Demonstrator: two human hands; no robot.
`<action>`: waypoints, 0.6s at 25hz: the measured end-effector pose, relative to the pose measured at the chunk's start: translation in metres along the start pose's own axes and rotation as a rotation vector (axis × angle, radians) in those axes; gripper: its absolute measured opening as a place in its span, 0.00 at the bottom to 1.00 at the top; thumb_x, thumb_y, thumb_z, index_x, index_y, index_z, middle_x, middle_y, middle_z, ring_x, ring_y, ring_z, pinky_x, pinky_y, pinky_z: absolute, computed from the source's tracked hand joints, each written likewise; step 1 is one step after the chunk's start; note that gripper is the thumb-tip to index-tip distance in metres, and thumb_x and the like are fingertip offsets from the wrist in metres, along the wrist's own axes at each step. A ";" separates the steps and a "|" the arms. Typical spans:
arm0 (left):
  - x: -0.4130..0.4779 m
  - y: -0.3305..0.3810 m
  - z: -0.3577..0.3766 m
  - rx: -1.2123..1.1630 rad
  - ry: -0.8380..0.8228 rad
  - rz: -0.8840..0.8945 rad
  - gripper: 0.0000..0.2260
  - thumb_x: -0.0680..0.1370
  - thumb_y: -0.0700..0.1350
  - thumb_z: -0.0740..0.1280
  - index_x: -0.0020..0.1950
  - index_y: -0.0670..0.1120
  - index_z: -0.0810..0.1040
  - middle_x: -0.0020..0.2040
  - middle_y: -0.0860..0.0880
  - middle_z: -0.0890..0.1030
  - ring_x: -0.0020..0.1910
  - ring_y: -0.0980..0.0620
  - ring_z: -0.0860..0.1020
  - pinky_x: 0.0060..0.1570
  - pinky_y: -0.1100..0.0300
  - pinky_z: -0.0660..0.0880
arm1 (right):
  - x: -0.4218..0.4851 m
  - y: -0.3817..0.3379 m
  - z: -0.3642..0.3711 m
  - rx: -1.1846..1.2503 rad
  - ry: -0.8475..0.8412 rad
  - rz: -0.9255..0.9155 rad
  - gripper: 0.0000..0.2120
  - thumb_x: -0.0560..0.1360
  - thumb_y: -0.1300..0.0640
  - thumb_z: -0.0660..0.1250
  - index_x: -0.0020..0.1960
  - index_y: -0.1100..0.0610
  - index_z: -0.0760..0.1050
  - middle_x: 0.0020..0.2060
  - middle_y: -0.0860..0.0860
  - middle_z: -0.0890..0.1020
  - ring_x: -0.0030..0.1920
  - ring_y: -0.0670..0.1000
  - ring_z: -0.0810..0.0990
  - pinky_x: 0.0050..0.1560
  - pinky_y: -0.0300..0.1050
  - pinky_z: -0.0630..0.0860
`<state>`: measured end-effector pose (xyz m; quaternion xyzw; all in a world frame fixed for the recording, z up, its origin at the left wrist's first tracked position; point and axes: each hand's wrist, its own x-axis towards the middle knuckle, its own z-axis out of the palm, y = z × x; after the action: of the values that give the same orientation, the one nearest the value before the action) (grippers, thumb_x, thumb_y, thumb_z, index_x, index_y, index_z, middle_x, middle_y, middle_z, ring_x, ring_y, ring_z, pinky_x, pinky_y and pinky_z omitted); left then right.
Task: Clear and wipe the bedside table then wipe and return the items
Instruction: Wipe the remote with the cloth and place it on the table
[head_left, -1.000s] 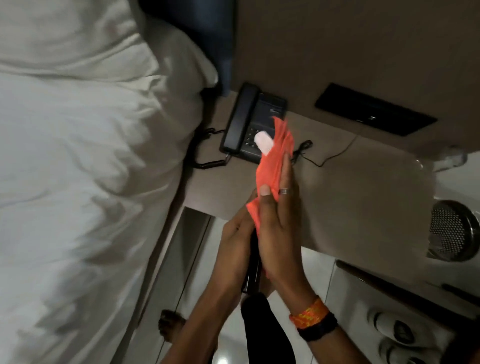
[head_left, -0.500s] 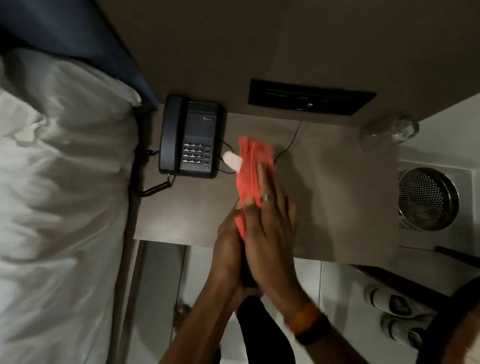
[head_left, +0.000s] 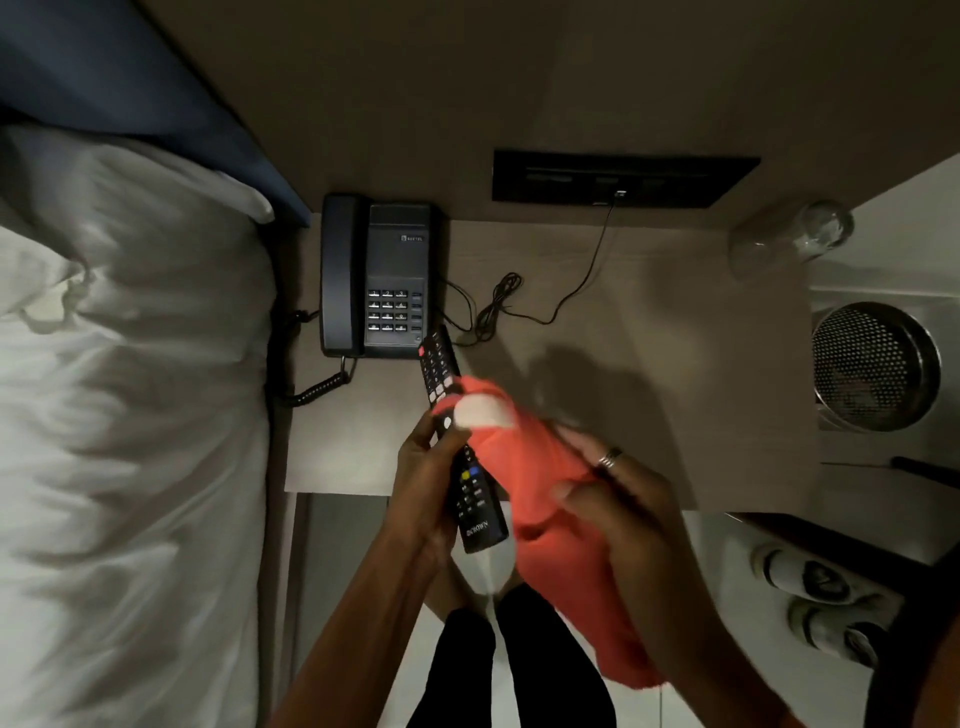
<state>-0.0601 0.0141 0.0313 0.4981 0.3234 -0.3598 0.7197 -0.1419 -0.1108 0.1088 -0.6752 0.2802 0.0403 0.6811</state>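
A person stands at a bedside desk (head_left: 649, 322) next to a white bed (head_left: 130, 364), seen from above. The left hand (head_left: 418, 488) is wrapped around the lower half of a black remote control (head_left: 440, 371). It holds the remote in the air over the desk's front edge, tip pointing toward a black telephone (head_left: 379, 270) at the back left of the desk. The right hand (head_left: 628, 525) clutches a bunched orange cloth (head_left: 545, 483), fingers curled into the fabric. A white tag (head_left: 483, 413) on the cloth lies across the remote's middle.

A moment ago the right hand lay flat, pressing the cloth along the remote and hiding it. Now the cloth has slid off to the right and most of the button face is uncovered. This suggests one wiping pass over the remote is ending, or the cloth is being regathered for another.

The telephone and a loose charging cable (head_left: 498, 306) sit on the desk, and a glass (head_left: 789, 236) stands at its back right corner. The remote has not yet been set back down
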 end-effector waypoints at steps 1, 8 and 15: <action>-0.002 0.002 -0.003 -0.024 -0.025 0.004 0.09 0.78 0.45 0.67 0.56 0.43 0.81 0.36 0.47 0.84 0.30 0.51 0.82 0.28 0.60 0.80 | 0.004 0.000 -0.004 -0.009 0.049 -0.029 0.21 0.72 0.55 0.65 0.60 0.36 0.80 0.55 0.38 0.86 0.55 0.37 0.83 0.51 0.26 0.76; -0.026 0.011 -0.002 -0.205 -0.098 -0.142 0.15 0.79 0.47 0.62 0.60 0.41 0.79 0.45 0.41 0.86 0.42 0.46 0.85 0.46 0.53 0.82 | 0.023 0.023 0.070 -0.965 0.031 -0.218 0.29 0.80 0.45 0.45 0.81 0.45 0.54 0.82 0.47 0.56 0.75 0.55 0.63 0.71 0.52 0.69; -0.030 0.013 -0.028 -0.102 -0.186 -0.073 0.17 0.80 0.47 0.61 0.68 0.51 0.78 0.57 0.45 0.85 0.45 0.49 0.85 0.43 0.55 0.82 | 0.107 0.014 0.074 -0.910 0.075 -0.153 0.26 0.82 0.51 0.52 0.80 0.46 0.57 0.79 0.48 0.63 0.70 0.57 0.65 0.68 0.57 0.71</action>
<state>-0.0679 0.0503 0.0544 0.4131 0.2910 -0.4135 0.7574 -0.0338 -0.0744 0.0449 -0.9253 0.2078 0.0843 0.3057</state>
